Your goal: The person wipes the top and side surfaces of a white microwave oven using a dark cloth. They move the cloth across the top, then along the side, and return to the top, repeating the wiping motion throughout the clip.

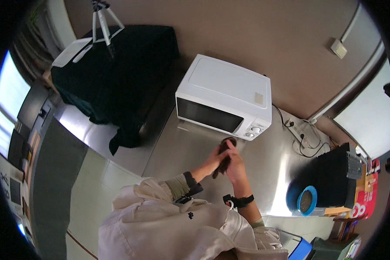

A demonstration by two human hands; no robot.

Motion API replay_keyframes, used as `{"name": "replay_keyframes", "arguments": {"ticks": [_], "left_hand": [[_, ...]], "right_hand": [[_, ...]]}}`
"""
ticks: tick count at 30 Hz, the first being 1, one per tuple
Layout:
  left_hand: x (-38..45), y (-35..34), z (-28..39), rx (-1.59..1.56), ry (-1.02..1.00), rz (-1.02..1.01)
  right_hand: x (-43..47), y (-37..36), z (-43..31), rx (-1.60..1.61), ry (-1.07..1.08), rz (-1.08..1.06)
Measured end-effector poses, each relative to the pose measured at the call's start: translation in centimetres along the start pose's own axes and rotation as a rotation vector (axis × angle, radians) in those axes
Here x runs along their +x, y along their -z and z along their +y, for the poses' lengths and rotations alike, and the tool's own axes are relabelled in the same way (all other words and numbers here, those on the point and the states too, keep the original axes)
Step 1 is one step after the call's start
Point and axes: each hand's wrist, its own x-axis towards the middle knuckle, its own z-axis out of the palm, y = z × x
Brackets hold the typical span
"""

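Note:
A dark brown, soft-looking item, perhaps a cloth (223,164), is held between both hands above the metal tabletop. My left hand (215,160) grips it from the left side. My right hand (236,162), with a black band on its wrist, closes on it from the right. Just beyond the hands stands a white microwave oven (227,84), its dark-windowed door closed and two knobs at the right of its front. The upper end of the brown item lies near the oven's lower front edge. Fingers cover part of the item.
A dark green cloth (123,74) covers a raised block at the left, with a small tripod (103,24) on top. A power strip (298,131) with plugs and cords lies right of the oven. A blue-rimmed bowl (307,201) sits by a black box at the right.

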Motion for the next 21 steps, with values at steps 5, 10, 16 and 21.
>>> {"name": "replay_keyframes", "arguments": {"ticks": [5, 10, 16, 21], "left_hand": [[-3.0, 5.7, 0.1, -0.56, 0.088, -0.02], [-5.0, 10.6, 4.3, -0.586, -0.066, 0.111], [-2.9, 15.5, 13.1, -0.442, -0.293, 0.324], [1.6, 18.0, 21.4, 0.127, -0.473, 0.458]], "right_hand": [[0.5, -0.2, 1.3, -0.643, -0.204, -0.253], [1.8, 1.6, 1.7, -0.493, -0.221, -0.219], [3.9, 2.1, -0.5, -0.471, -0.093, 0.022], [6.5, 1.5, -2.9, -0.711, 0.111, 0.251]]}}
